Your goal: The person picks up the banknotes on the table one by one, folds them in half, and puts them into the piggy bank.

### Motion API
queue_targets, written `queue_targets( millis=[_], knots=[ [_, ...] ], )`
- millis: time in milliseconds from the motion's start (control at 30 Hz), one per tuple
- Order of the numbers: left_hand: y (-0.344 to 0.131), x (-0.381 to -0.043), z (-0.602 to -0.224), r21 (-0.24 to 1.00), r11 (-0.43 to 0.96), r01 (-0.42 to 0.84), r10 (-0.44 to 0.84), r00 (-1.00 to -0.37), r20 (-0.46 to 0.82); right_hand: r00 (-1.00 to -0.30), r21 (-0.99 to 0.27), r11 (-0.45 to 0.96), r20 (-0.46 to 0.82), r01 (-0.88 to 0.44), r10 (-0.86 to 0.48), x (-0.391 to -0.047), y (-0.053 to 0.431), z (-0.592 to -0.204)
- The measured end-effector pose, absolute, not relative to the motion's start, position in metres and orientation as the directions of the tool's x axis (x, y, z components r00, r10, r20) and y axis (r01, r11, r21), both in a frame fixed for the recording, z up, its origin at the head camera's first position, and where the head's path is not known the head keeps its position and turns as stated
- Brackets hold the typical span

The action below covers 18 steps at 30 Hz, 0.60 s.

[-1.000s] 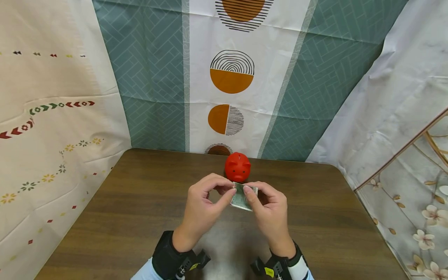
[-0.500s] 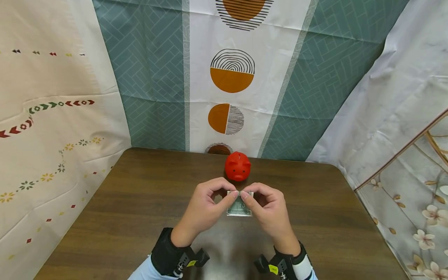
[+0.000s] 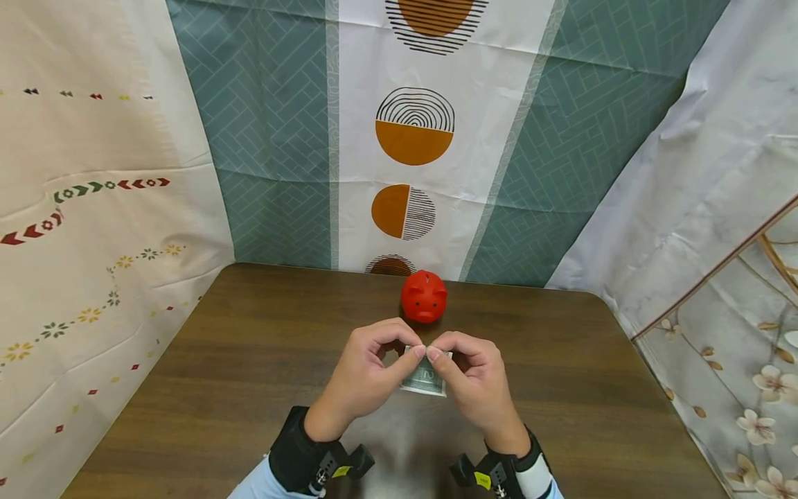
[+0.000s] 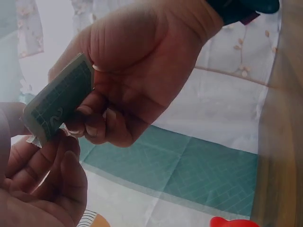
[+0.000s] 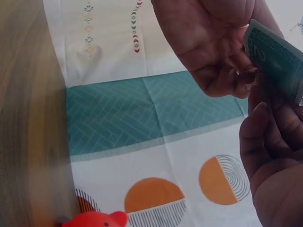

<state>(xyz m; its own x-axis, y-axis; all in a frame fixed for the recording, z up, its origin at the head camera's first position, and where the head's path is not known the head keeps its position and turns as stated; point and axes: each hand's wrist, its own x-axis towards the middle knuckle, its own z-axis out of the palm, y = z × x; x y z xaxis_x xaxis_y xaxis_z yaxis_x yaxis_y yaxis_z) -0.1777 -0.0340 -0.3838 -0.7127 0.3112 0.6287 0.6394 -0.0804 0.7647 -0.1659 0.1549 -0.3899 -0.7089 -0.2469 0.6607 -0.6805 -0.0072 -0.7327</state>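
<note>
A small folded green banknote [image 3: 425,381] is held up between both hands, over the table's middle. My left hand [image 3: 368,371] pinches its upper edge between thumb and fingers. The right hand [image 3: 480,381] pinches the same edge from the other side, and the two thumb tips nearly meet. In the left wrist view the banknote [image 4: 61,101] looks several layers thick, with a pale numeral on its face. Just beyond the hands stands a red piggy bank [image 3: 424,298], facing me with a slot on top; neither hand touches it.
The brown wooden table [image 3: 249,360] ends at the back against a teal and white patterned cloth [image 3: 280,173]. A cream cloth [image 3: 112,242] hangs along the left, and a white floral one [image 3: 717,291] along the right.
Both hands have drawn the banknote slightly toward me, away from the piggy bank. Their fingertips have come together at its upper edge. The piggy bank stays in place.
</note>
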Motion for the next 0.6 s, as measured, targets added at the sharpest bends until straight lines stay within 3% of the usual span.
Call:
queue_targets(
  millis=[200, 600],
  knots=[
    [-0.0344, -0.1749, -0.3807, 0.811, -0.088, 0.578, 0.31, -0.758, 0.574, -0.708, -0.732, -0.022, 0.666, -0.681, -0.234, -0.1668, 0.1571, -0.3895],
    [-0.0341, -0.176, -0.3811, 0.821, -0.106, 0.561, 0.282, -0.775, 0.566, -0.712, -0.732, -0.027, 0.671, -0.681, -0.208, -0.1685, 0.1618, -0.3875]
  ],
)
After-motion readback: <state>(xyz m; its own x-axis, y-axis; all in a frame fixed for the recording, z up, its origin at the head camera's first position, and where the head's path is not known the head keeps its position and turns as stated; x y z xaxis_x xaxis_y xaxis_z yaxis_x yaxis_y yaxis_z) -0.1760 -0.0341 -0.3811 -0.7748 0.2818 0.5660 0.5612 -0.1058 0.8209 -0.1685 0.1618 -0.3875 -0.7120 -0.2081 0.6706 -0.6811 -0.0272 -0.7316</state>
